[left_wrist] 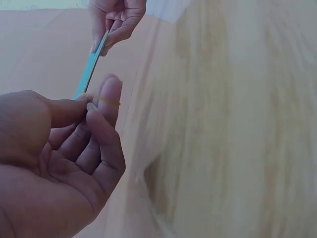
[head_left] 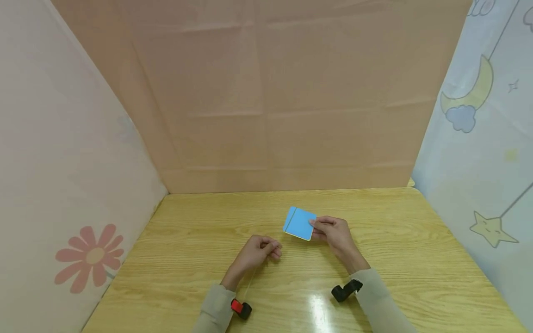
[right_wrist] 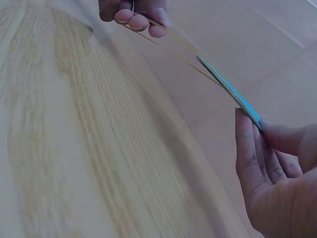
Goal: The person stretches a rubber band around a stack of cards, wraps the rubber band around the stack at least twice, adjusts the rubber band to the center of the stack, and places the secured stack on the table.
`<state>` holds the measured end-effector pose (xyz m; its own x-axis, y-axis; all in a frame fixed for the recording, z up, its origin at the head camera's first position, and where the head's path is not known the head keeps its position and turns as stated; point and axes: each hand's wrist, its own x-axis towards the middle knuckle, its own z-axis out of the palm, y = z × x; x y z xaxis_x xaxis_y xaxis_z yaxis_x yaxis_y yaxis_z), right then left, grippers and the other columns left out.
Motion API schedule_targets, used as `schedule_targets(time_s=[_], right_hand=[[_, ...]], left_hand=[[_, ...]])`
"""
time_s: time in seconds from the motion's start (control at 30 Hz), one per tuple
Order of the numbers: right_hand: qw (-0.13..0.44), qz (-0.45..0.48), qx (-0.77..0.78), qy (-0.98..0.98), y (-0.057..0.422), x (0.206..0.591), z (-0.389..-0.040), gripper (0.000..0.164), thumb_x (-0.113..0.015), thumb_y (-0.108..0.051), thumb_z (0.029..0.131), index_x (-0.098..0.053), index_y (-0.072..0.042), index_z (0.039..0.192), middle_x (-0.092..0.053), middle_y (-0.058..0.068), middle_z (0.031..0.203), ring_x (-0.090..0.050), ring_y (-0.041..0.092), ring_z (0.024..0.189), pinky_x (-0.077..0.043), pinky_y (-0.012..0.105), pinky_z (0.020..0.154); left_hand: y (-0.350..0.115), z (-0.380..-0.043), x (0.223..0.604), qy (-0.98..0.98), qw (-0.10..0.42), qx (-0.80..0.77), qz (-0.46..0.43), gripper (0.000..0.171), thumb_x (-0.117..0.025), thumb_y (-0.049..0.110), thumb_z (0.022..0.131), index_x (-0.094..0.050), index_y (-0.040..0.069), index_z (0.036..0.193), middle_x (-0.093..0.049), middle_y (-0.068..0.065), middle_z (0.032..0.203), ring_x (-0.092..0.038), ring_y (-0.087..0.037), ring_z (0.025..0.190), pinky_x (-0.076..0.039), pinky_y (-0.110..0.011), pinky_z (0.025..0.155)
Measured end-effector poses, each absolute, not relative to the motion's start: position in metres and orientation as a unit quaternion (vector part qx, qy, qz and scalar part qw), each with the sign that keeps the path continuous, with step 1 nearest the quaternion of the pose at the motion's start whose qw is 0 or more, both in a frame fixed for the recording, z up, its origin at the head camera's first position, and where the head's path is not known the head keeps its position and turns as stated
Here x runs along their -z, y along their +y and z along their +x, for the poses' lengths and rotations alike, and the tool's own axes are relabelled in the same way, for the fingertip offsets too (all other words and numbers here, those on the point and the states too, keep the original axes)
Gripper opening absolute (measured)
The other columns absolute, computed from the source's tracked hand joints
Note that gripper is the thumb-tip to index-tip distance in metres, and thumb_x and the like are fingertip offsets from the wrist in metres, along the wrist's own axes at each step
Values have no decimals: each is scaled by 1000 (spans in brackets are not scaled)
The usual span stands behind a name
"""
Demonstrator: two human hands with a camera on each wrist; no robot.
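Now right fingers [right_wrist: 246,148] pinch blue cards [head_left: 302,225]; left fingers [left_wrist: 106,138] hold yellow band [right_wrist: 184,42] stretched from cards.

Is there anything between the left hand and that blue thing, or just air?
A thin yellowish band stretches between the left hand and the blue stack, in two strands. The right wrist view shows it clearly.
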<state>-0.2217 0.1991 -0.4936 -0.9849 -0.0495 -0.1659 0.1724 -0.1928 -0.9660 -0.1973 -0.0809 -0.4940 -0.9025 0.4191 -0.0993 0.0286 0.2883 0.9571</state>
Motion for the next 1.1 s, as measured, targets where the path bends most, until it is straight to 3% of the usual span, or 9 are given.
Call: schedule_targets(time_s=[0.3,0.43,0.57,0.63,0.73,0.83,0.97,1.03,1.1], right_hand=[[69,54,770,632,198,495,-223,16,-73,-8,100,-74,4,111,-79,-5,89,-75,12,79,-66,30,81],[70,63,762,640,197,496,-224,18,-73,-8,99,-74,5,112,-78,-4,90,-75,12,79,-66,30,81],[78,78,756,645,196,497,-224,20,-73,-9,99,-73,5,114,-78,-4,92,-75,13,80,-66,29,81],[82,87,754,645,195,498,-225,23,-74,-9,99,-72,6,116,-78,-3,93,-74,13,80,-66,29,80],[87,98,751,648,193,498,-225,29,-74,-10,99,-69,8,121,-76,-2,94,-74,13,80,-66,28,80],[91,107,747,650,191,499,-225,33,-75,-10,98,-67,10,123,-74,0,94,-73,13,79,-65,27,78],[93,109,744,653,189,499,-224,31,-76,-8,97,-68,11,120,-72,1,93,-72,12,78,-65,26,76],[93,108,740,657,188,498,-224,29,-76,-8,97,-69,11,118,-72,1,92,-71,12,77,-65,26,76],[91,106,735,663,187,497,-223,27,-75,-8,98,-69,11,117,-71,2,91,-71,13,76,-65,27,75]], left_hand=[[-80,-195,492,773,205,-572,181,22,-59,6,106,-76,-1,119,-80,-19,93,-79,-22,80,-64,-29,82],[-78,-193,490,762,232,-565,214,25,-64,4,104,-77,5,125,-80,-23,93,-76,-21,72,-65,-32,73],[-73,-190,488,777,229,-541,226,38,-77,14,97,-73,12,134,-80,-10,88,-68,-12,65,-57,-23,61],[-69,-189,486,789,213,-526,235,48,-83,20,93,-70,16,139,-78,-1,86,-62,-6,65,-51,-19,57],[-64,-186,481,802,182,-509,255,60,-85,24,90,-64,19,146,-72,2,89,-57,-3,69,-46,-17,56],[-59,-184,478,811,156,-493,272,67,-84,28,91,-58,24,152,-69,-6,99,-59,-3,78,-51,-18,64],[-53,-182,475,832,125,-462,280,77,-82,39,92,-44,36,159,-59,-15,112,-52,-5,83,-53,-19,72],[-50,-180,473,857,83,-415,293,80,-80,46,91,-39,40,160,-55,-11,114,-48,-7,79,-48,-17,69],[-46,-178,470,887,7,-334,318,84,-78,54,89,-37,40,162,-51,-6,113,-42,-5,71,-42,-14,61]])
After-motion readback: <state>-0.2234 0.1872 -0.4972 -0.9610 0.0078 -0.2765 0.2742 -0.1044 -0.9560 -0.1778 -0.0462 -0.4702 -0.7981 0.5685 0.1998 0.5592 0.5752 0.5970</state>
